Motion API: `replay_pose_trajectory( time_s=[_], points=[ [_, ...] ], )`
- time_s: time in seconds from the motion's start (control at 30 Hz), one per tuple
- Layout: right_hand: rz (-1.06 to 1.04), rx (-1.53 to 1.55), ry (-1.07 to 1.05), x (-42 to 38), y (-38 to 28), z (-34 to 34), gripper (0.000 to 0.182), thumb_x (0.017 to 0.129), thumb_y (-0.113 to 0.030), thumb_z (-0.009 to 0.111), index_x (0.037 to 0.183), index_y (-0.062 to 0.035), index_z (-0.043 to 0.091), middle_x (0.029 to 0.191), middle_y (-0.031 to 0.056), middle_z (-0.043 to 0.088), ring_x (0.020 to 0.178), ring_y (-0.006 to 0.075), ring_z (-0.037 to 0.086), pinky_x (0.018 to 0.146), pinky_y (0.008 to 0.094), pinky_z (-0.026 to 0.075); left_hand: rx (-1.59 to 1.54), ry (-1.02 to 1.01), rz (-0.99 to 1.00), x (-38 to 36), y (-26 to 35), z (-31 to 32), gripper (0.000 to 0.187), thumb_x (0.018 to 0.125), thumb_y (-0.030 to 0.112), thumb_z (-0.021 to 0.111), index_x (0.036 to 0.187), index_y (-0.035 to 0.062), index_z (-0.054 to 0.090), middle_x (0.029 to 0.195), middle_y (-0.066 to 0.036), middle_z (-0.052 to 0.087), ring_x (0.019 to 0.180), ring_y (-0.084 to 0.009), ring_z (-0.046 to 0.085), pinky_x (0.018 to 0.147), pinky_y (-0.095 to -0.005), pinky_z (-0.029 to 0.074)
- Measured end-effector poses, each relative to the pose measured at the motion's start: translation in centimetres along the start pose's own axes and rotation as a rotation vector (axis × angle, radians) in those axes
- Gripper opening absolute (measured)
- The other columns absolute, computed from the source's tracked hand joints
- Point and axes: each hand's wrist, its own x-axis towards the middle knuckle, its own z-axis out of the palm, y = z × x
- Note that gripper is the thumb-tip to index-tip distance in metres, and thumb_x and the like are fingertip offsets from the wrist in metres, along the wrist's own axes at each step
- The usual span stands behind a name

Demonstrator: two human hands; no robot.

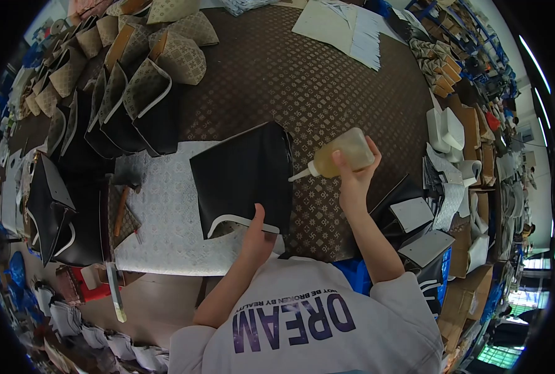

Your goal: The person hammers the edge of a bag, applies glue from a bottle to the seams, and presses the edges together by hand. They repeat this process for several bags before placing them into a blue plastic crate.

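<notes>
A black bag body (243,171) with a white-edged opening lies tilted on the table before me. My left hand (259,242) is closed on its near edge, thumb on top beside the white trim. In my right hand (356,177) is a clear squeeze bottle (346,151) of yellowish liquid, tipped to the left. Its thin white nozzle points at the bag's right side edge, with the tip right at that edge. The fingers behind the bottle are partly hidden.
Several black bag bodies with patterned linings (143,93) stand at the upper left. A white patterned sheet (156,212) lies under the bag's left side, with an orange-handled tool (121,210) near it. Pale sheets (336,28) lie at the far side. White containers (445,131) stand at right.
</notes>
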Motion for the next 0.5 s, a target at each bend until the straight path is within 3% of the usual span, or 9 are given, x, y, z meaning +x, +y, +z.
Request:
replay_pose_trajectory(
  time_s=[0.13,0.23,0.33,0.5],
  points=[
    [-0.007,-0.015,-0.015,-1.6,-0.3,-0.8,0.082,0.076,-0.019,0.079,0.134,-0.0065,0.022,0.123,0.0134,0.042,0.113,0.0213,0.048,0.095,0.0346,0.043,-0.004,-0.074,0.019,0.0,0.0,0.2,0.040,0.094,0.042,0.051,0.112,0.0065,0.058,0.113,0.001,0.060,0.104,-0.0133,0.054,0.091,-0.0279,0.042],
    [0.000,-0.027,-0.009,-3.0,-0.7,-1.2,0.082,0.075,-0.019,0.079,0.134,-0.0072,0.022,0.123,0.0136,0.042,0.112,0.0216,0.049,0.095,0.0345,0.043,-0.053,-0.002,0.028,0.5,-0.3,0.4,0.037,0.095,0.041,0.051,0.109,0.0076,0.059,0.110,0.001,0.061,0.101,-0.0133,0.055,0.089,-0.0284,0.043],
    [0.010,-0.033,-0.015,-4.5,-1.4,-1.4,0.084,0.075,-0.019,0.079,0.134,-0.0076,0.021,0.123,0.0135,0.042,0.113,0.0219,0.049,0.096,0.0347,0.043,-0.071,-0.122,0.076,0.9,-0.4,-0.2,0.036,0.092,0.038,0.058,0.112,0.0077,0.058,0.110,-0.002,0.062,0.103,-0.0154,0.057,0.091,-0.0304,0.044],
    [0.052,-0.020,-0.047,-6.5,-1.5,-2.4,0.085,0.074,-0.019,0.080,0.135,-0.0082,0.021,0.124,0.0128,0.042,0.114,0.0222,0.049,0.096,0.0359,0.043,-0.066,-0.017,0.062,0.8,-0.3,0.4,0.036,0.094,0.037,0.053,0.116,0.0079,0.055,0.114,-0.002,0.061,0.107,-0.0158,0.056,0.096,-0.0325,0.043]
  ],
)
